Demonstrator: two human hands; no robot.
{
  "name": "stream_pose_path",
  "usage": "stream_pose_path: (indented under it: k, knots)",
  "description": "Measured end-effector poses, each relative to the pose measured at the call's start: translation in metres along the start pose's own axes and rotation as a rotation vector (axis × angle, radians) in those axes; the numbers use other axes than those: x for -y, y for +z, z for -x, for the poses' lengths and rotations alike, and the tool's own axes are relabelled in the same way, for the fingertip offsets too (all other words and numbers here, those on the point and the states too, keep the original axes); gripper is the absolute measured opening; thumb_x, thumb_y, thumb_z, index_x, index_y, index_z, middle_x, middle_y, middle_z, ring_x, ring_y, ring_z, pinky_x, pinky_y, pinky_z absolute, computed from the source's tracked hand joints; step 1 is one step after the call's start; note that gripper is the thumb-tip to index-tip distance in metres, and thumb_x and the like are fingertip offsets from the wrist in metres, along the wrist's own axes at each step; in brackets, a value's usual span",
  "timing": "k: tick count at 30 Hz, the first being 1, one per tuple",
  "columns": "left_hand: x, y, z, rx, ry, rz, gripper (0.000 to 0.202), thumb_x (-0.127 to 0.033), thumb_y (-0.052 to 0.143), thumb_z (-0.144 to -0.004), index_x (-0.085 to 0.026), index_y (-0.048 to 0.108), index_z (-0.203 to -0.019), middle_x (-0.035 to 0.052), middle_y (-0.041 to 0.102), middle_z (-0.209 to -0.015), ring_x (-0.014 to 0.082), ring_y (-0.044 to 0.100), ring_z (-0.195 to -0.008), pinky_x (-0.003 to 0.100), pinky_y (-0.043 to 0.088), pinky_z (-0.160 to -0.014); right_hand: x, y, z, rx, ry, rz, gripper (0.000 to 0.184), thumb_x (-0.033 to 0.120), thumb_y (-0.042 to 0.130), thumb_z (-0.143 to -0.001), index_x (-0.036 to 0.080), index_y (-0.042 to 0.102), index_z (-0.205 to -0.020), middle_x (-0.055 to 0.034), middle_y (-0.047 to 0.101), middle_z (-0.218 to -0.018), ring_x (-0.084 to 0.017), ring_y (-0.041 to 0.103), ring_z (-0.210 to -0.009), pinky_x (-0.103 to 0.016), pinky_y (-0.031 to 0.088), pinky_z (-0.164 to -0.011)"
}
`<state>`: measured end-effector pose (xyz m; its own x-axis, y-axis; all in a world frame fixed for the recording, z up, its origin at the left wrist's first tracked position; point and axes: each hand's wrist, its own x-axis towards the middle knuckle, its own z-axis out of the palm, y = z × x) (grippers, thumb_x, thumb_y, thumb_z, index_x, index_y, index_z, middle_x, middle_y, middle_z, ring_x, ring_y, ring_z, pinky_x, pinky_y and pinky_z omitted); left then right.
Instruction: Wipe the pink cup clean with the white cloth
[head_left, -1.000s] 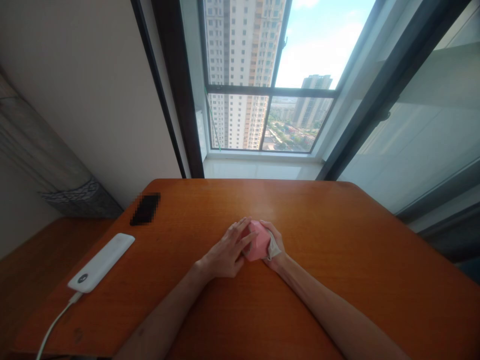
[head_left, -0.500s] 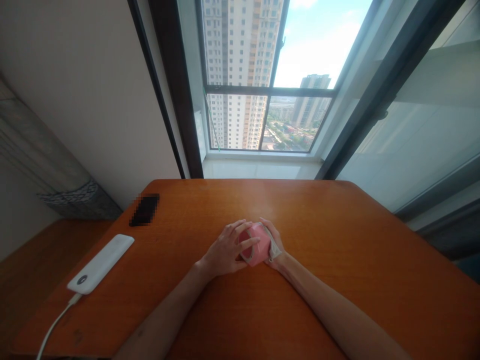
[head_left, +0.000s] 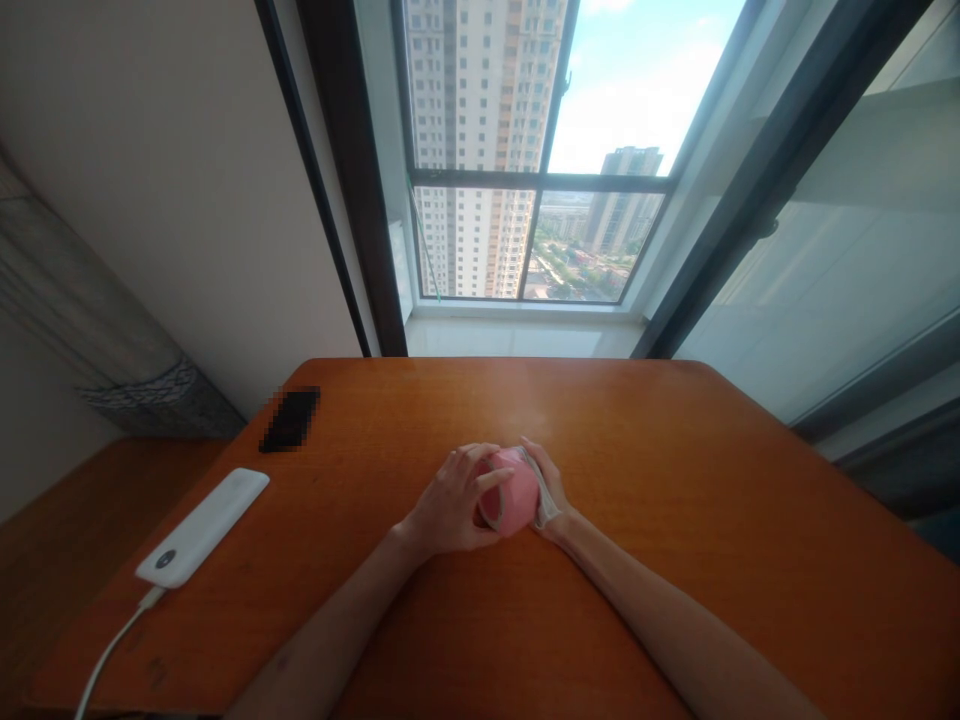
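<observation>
Both my hands meet at the middle of an orange wooden table [head_left: 675,520]. Between them is a small pink rounded object [head_left: 516,497] with a pale grey or white strip along its right side. My left hand [head_left: 450,505] curls over its left side, fingers bent round it. My right hand [head_left: 549,487] cups it from the right and behind, mostly hidden by the pink object. What the pink thing is I cannot make out.
A white power bank [head_left: 201,525] with a white cable [head_left: 105,655] lies at the table's left edge. A dark blurred-out flat item [head_left: 289,418] sits at the far left corner. Beyond the table are a window [head_left: 525,180] and a white wall [head_left: 187,180].
The pink object has been turned between my hands and now looks rounder. My left fingers have curled more tightly over it. Both hands stay in the same spot.
</observation>
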<state>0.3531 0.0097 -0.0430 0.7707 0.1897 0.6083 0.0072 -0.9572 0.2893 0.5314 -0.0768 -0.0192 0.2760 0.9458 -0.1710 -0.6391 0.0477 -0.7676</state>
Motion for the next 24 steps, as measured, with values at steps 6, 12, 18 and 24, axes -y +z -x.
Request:
stream_pose_path:
  k: [6, 12, 18, 24]
  knots:
    - [-0.002, 0.003, 0.001, -0.040, -0.055, 0.035, 0.097, -0.046, 0.095, -0.075, -0.031, 0.044, -0.156, 0.0182, 0.049, -0.159, 0.0401, 0.056, -0.143, 0.058, 0.051, -0.118, -0.003, 0.000, -0.001, 0.007, 0.072, -0.015, 0.052, 0.071, 0.082, -0.078, 0.020, 0.075, -0.074, -0.0039, 0.073, -0.063, -0.020, 0.063, -0.057, -0.030, 0.053, -0.057]
    - [0.000, 0.004, 0.001, -0.061, -0.122, 0.110, 0.106, -0.054, 0.101, -0.066, -0.030, 0.047, -0.154, 0.0174, 0.053, -0.156, 0.0410, 0.060, -0.142, 0.058, 0.052, -0.119, -0.008, -0.003, -0.002, -0.032, 0.084, -0.053, 0.052, 0.070, 0.084, -0.078, 0.019, 0.076, -0.075, -0.0036, 0.074, -0.067, -0.018, 0.062, -0.058, -0.029, 0.049, -0.058]
    - [-0.003, 0.002, -0.002, -0.073, -0.166, 0.197, 0.116, -0.056, 0.105, -0.059, -0.029, 0.043, -0.154, 0.0176, 0.055, -0.153, 0.0402, 0.061, -0.142, 0.057, 0.052, -0.119, -0.011, -0.004, -0.002, -0.098, 0.066, -0.056, 0.051, 0.068, 0.090, -0.071, 0.021, 0.071, -0.068, 0.0000, 0.070, -0.062, -0.015, 0.054, -0.053, -0.027, 0.044, -0.055]
    - [-0.012, -0.002, -0.007, -0.065, -0.372, 0.313, 0.109, -0.049, 0.106, -0.055, -0.028, 0.049, -0.146, 0.0138, 0.064, -0.143, 0.0370, 0.069, -0.129, 0.052, 0.058, -0.111, -0.013, 0.000, -0.001, -0.078, 0.056, -0.041, 0.054, 0.071, 0.090, -0.068, 0.022, 0.068, -0.067, 0.0005, 0.068, -0.060, -0.017, 0.055, -0.054, -0.030, 0.046, -0.054]
